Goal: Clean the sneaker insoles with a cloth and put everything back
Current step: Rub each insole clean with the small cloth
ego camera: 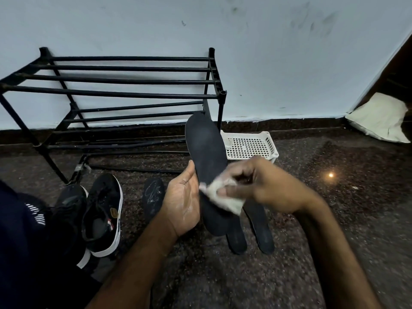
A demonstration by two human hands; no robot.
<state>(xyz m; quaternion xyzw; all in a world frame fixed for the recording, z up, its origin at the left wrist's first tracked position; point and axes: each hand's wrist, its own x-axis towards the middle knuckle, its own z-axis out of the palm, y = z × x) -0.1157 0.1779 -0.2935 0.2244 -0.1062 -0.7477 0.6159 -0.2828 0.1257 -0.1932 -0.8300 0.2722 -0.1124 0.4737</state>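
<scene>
Clasping the insole (207, 148), the left grip (182, 197) faces the right grip (263, 186) pinching cloth (223, 197) against its middle.

The insole (206, 148) is dark, almost black. The cloth (223, 197) is white. The sneaker (103, 215) is black with a white sole. The shoe rack (111, 92) is black. The basket (247, 144) is white with a grid of little holes. The floor (334, 230) is dark brown with tiny pale specks. The wall (267, 52) is pale blue with dark smudges.
</scene>
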